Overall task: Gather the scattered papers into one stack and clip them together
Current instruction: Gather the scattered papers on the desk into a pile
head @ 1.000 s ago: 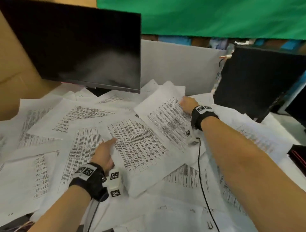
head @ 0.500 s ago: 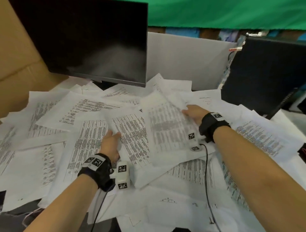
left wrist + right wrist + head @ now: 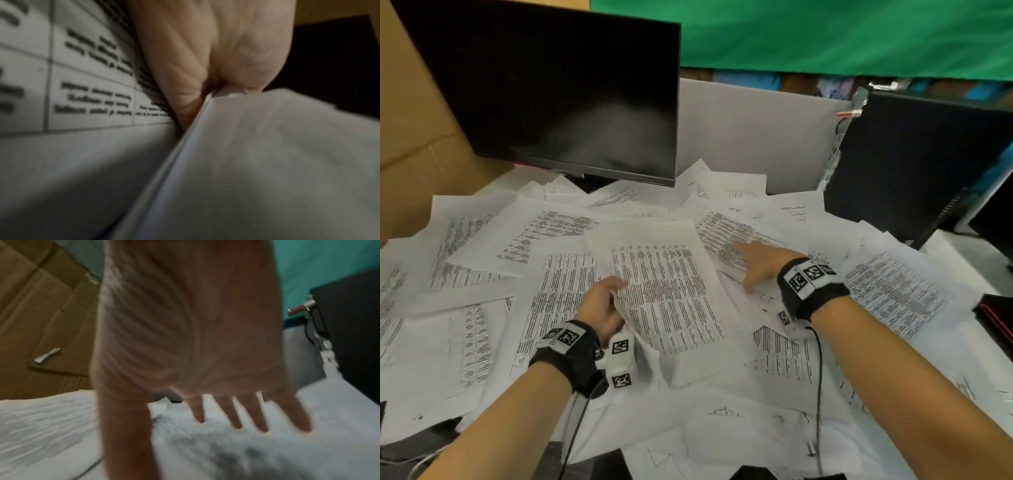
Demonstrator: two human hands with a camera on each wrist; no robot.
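A left hand (image 3: 602, 306) pinches the near-left edge of a printed sheet (image 3: 667, 294) whose long axis runs away from the person, while the right hand (image 3: 760, 265), fingers spread, reaches over scattered papers (image 3: 893, 294) before a dark monitor (image 3: 558, 89), their print too blurred to read.

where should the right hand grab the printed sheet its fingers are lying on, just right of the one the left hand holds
Probably its near right edge. The right hand lies flat, fingers spread, on that printed sheet; its left side tucks under the held sheet. Slide the fingers under from the right, thumb on top.
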